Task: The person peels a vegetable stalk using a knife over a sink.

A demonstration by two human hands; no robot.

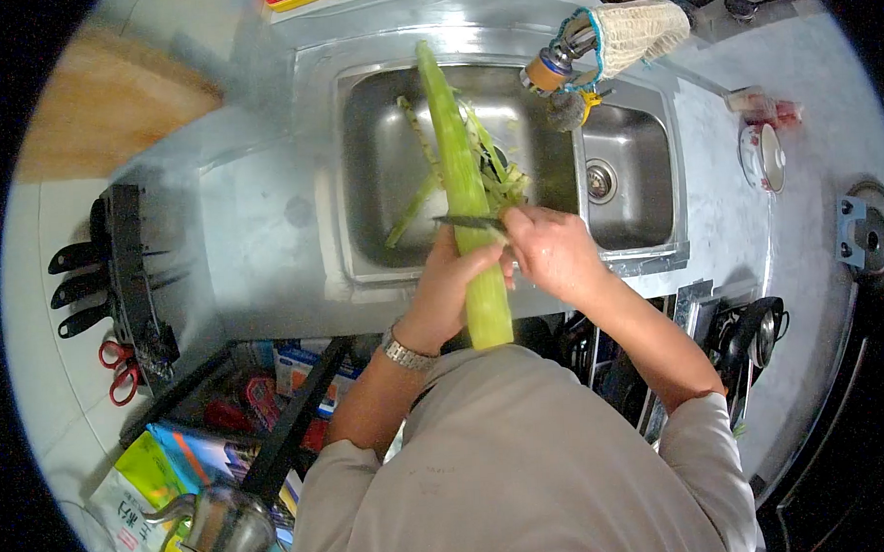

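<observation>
A long, thick green stalk that looks like celtuce (454, 144) slants over the sink, its narrow end toward the back and its wide end near my shirt. My left hand (449, 284) is wrapped round its lower part from the left. In my right hand (553, 253) is a small knife (467, 221), its dark blade lying across the stalk just above my left thumb. The knife's handle is mostly hidden by my fingers. Green peel strips (412, 211) lie in the large steel basin (374, 132) under the stalk, with more scraps bunched to the right.
A faucet (549, 70) with a mesh cloth (643, 33) over it juts above the divider. To the right is a smaller basin (634, 206). Knives hang in a rack (128, 248) at left, near red-handled scissors (122, 375). An enamel bowl (771, 157) stands far right.
</observation>
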